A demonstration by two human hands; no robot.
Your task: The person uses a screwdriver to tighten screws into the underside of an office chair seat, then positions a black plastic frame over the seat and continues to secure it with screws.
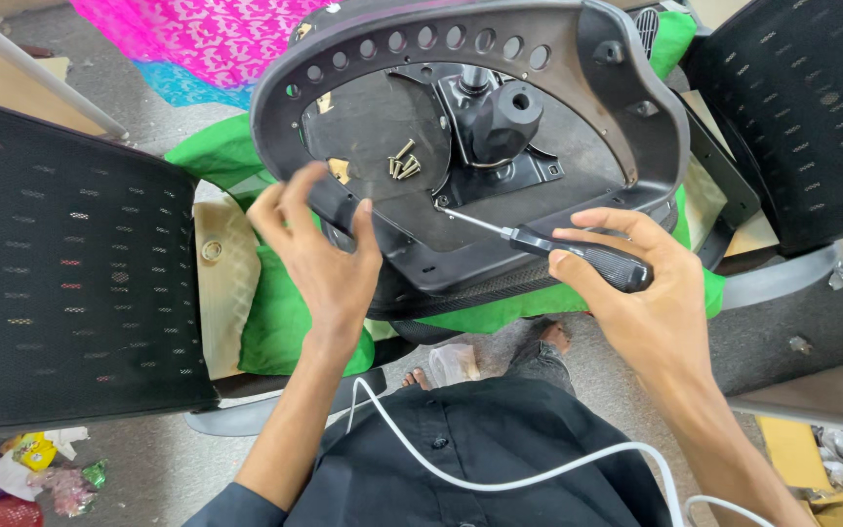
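An upturned black office-chair seat (461, 59) lies on a green cloth, underside up, with a black metal mechanism plate and knob (501, 122) at its middle. Several loose brass screws (403, 164) rest on the seat's underside. My right hand (636, 293) grips a black-handled screwdriver (578, 256), whose tip touches the seat near the plate's lower left corner. My left hand (319, 259) holds the near left rim of the seat, fingers curled over its edge.
Black mesh chair backs stand at the left (60, 263) and upper right (802, 107). A pink patterned cloth (207, 39) lies beyond the seat. A white cable (500, 478) crosses my dark shirt. Scraps and wrappers litter the floor at the lower left (41, 468).
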